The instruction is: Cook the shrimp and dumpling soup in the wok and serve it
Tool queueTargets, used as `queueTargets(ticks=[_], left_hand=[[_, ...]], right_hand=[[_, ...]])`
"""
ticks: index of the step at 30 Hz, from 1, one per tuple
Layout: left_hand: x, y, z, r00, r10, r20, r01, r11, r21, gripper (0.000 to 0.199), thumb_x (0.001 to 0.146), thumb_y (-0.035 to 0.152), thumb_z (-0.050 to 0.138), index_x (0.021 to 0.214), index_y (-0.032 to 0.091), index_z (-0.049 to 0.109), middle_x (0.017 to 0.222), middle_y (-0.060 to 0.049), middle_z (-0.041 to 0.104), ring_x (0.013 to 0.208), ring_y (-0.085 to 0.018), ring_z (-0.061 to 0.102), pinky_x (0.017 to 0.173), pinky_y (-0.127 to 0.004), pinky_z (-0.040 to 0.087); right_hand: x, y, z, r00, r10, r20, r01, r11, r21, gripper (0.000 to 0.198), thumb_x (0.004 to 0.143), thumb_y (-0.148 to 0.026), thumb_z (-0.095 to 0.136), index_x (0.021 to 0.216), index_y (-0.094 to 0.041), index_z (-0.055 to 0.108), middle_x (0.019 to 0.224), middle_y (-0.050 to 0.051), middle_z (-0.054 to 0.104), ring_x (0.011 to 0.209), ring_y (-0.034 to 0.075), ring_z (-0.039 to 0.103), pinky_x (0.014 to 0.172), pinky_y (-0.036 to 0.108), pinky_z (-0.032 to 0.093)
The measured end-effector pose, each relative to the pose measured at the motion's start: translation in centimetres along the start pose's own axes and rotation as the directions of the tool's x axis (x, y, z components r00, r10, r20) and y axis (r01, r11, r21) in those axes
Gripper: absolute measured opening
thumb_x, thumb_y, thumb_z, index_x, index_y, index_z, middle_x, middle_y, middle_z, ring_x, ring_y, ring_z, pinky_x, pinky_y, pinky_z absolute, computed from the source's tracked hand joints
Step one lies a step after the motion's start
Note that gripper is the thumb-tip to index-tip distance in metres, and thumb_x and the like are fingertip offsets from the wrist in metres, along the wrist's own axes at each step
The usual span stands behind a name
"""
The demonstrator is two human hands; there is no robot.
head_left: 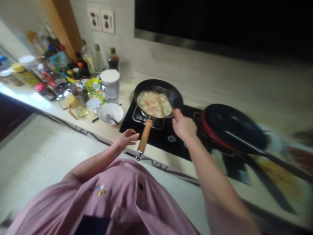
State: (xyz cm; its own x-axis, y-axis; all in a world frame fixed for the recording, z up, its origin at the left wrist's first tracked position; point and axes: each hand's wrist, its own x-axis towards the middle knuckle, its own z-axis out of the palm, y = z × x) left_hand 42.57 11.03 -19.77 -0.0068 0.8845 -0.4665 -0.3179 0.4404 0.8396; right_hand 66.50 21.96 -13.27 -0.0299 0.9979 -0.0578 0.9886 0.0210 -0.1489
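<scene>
Beside the left hand [126, 138], fingers apart, is the wooden pan handle [145, 136]; whether the right hand [184, 124] grips something, I cannot tell.

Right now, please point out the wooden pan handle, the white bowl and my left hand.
Wooden pan handle [145, 136], head view: middle of its length.
White bowl [117, 110], head view: inner wall.
Left hand [126, 138], head view: its middle.

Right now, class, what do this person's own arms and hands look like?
Loose pink sleeves appear to end around the elbows, leaving the forearms bare. Neither the left hand nor the right hand wears a glove, and no watch or bracelet shows.
</scene>
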Motion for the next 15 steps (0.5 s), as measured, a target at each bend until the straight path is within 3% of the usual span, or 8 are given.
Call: queueTargets(ticks=[3, 5, 7, 8, 9, 11, 13, 15], left_hand=[[-0.5, 2.4, -1.8, 0.982, 0.181, -0.053, -0.179, 0.983, 0.045, 0.032, 0.067, 0.027, 0.086, 0.086, 0.015, 0.063, 0.076, -0.001, 0.067, 0.063, -0.009, 0.061, 0.062, -0.021, 0.049], [-0.8, 5.3, -3.8, 0.935, 0.345, -0.081, -0.333, 0.934, 0.133, 0.02, 0.071, 0.023, 0.081, 0.081, 0.014, 0.067, 0.07, -0.002, 0.066, 0.059, -0.009, 0.058, 0.06, -0.02, 0.047], [-0.7, 9.1, -6.4, 0.839, 0.524, -0.147, -0.458, 0.826, 0.329, 0.01, 0.075, 0.019, 0.076, 0.078, 0.014, 0.069, 0.07, -0.003, 0.067, 0.062, -0.011, 0.058, 0.062, -0.022, 0.047], [-0.4, 11.3, -7.9, 0.769, 0.614, -0.177, -0.485, 0.741, 0.465, 0.006, 0.077, 0.018, 0.073, 0.08, 0.014, 0.07, 0.073, -0.003, 0.068, 0.067, -0.013, 0.06, 0.067, -0.023, 0.048], [0.2, 13.6, -9.5, 0.703, 0.685, -0.189, -0.458, 0.64, 0.617, 0.006, 0.078, 0.018, 0.07, 0.083, 0.014, 0.071, 0.078, -0.004, 0.07, 0.074, -0.015, 0.062, 0.073, -0.025, 0.049], [2.1, 18.1, -12.6, 0.599, 0.77, -0.22, -0.291, 0.465, 0.836, 0.015, 0.081, 0.017, 0.066, 0.094, 0.013, 0.071, 0.09, -0.007, 0.071, 0.089, -0.02, 0.063, 0.086, -0.031, 0.048], [4.6, 22.1, -15.5, 0.546, 0.796, -0.261, -0.054, 0.345, 0.937, 0.03, 0.08, 0.015, 0.065, 0.109, 0.009, 0.069, 0.108, -0.013, 0.069, 0.106, -0.026, 0.06, 0.097, -0.036, 0.043], [7.3, 25.0, -17.9, 0.557, 0.775, -0.299, 0.134, 0.271, 0.953, 0.044, 0.079, 0.015, 0.067, 0.122, 0.006, 0.063, 0.127, -0.021, 0.061, 0.12, -0.031, 0.053, 0.103, -0.041, 0.038]], right_hand=[[0.0, -0.6, 1.4, 0.999, 0.032, 0.022, -0.031, 0.998, -0.063, 0.054, 0.099, -0.04, 0.032, 0.149, -0.02, 0.04, 0.106, 0.021, 0.065, 0.096, 0.035, 0.067, 0.08, 0.048, 0.052], [0.3, -1.1, 2.3, 0.999, 0.034, 0.027, -0.031, 0.997, -0.072, 0.056, 0.099, -0.041, 0.029, 0.148, -0.017, 0.04, 0.104, 0.022, 0.065, 0.095, 0.038, 0.067, 0.078, 0.05, 0.052], [0.4, -1.5, 3.0, 1.0, 0.021, 0.019, -0.02, 0.998, -0.063, 0.058, 0.098, -0.042, 0.027, 0.148, -0.017, 0.039, 0.102, 0.024, 0.064, 0.093, 0.04, 0.067, 0.075, 0.051, 0.051], [0.5, -1.7, 3.2, 1.0, 0.015, 0.015, -0.015, 0.998, -0.055, 0.059, 0.097, -0.043, 0.026, 0.149, -0.018, 0.039, 0.102, 0.024, 0.064, 0.092, 0.041, 0.067, 0.074, 0.052, 0.051], [0.5, -1.9, 3.3, 1.0, 0.014, 0.016, -0.013, 0.999, -0.048, 0.06, 0.097, -0.044, 0.026, 0.149, -0.018, 0.038, 0.103, 0.025, 0.064, 0.092, 0.042, 0.068, 0.073, 0.053, 0.051], [0.5, -2.3, 3.5, 0.999, 0.026, 0.032, -0.025, 0.999, -0.038, 0.062, 0.096, -0.046, 0.024, 0.151, -0.019, 0.036, 0.106, 0.026, 0.064, 0.094, 0.043, 0.068, 0.073, 0.053, 0.051], [0.6, -2.7, 3.7, 0.996, 0.064, 0.061, -0.063, 0.998, -0.026, 0.064, 0.096, -0.047, 0.024, 0.151, -0.018, 0.034, 0.111, 0.027, 0.064, 0.098, 0.043, 0.067, 0.077, 0.054, 0.051], [0.8, -3.0, 4.0, 0.989, 0.104, 0.1, -0.105, 0.995, -0.001, 0.063, 0.095, -0.046, 0.025, 0.151, -0.018, 0.032, 0.112, 0.026, 0.065, 0.101, 0.043, 0.067, 0.08, 0.054, 0.051]])
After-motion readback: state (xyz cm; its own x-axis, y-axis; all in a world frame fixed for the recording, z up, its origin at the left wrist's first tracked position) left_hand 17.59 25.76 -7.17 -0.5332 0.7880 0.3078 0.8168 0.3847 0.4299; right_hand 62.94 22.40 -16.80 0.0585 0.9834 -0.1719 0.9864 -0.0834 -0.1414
